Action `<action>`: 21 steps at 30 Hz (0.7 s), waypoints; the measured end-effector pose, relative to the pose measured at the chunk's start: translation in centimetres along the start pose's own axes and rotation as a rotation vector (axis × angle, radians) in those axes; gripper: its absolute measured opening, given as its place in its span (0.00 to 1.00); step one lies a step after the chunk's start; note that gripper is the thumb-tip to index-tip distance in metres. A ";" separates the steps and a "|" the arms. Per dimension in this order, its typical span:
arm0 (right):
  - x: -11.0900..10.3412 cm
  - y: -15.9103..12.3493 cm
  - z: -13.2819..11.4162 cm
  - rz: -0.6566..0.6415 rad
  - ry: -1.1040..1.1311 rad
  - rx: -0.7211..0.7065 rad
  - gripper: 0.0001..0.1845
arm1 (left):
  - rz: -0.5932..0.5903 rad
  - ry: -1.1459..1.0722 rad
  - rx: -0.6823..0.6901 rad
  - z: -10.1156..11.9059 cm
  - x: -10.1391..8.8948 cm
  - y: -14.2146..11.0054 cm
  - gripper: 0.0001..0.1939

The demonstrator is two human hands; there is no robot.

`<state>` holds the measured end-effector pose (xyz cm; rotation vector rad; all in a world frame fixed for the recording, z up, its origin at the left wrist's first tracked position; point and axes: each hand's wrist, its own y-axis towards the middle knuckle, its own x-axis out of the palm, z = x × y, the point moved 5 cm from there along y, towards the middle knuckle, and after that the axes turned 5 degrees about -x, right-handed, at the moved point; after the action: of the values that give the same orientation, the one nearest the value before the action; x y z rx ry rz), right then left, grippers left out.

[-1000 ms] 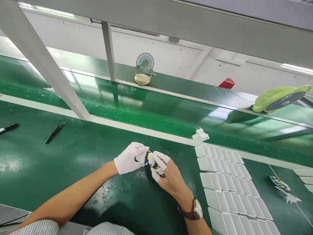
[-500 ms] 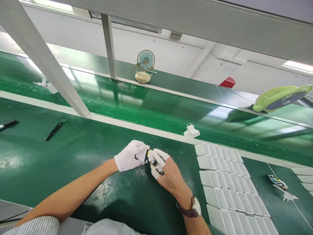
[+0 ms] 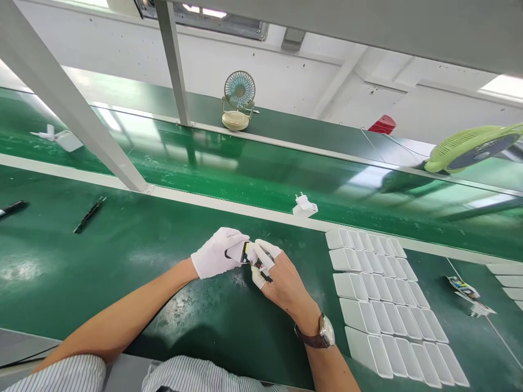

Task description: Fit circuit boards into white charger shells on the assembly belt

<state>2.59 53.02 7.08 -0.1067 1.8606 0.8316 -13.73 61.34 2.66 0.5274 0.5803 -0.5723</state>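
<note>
My left hand (image 3: 214, 255), in a white glove, is closed around a white plastic casing (image 3: 234, 252) near the middle of the green bench. At the casing's open right end, a small circuit board (image 3: 247, 252) with a yellow and black part shows. My right hand (image 3: 284, 280), with white covers on its fingertips and a watch on the wrist, pinches the board from the right. Its fingers hide much of the board, so I cannot tell how deep it sits in the casing.
Rows of white open casings (image 3: 378, 280) lie to the right, with loose circuit boards (image 3: 463, 287) beyond them. A green belt (image 3: 229, 182) behind the rail carries a white plug adapter (image 3: 305, 206). Tweezers (image 3: 90, 215) and a black pen (image 3: 14, 208) lie left. Fans stand behind.
The white pieces on the belt have moved left. My hands keep their hold on the casing and board, with the right fingers shifted slightly. The whole view has tilted a little.
</note>
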 end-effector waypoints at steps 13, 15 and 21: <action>0.0 -0.1 -0.1 0.015 0.007 -0.010 0.35 | 0.001 -0.009 0.025 0.0 0.0 0.0 0.32; 0.0 -0.1 0.0 0.011 0.009 -0.011 0.35 | -0.001 -0.014 0.016 -0.2 0.1 0.0 0.32; 0.0 -0.2 0.0 0.009 0.012 -0.006 0.37 | 0.006 -0.020 0.019 -0.3 0.1 -0.1 0.31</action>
<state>2.66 52.88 6.98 -0.1072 1.8711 0.8445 -13.80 61.41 2.38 0.5407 0.5545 -0.5778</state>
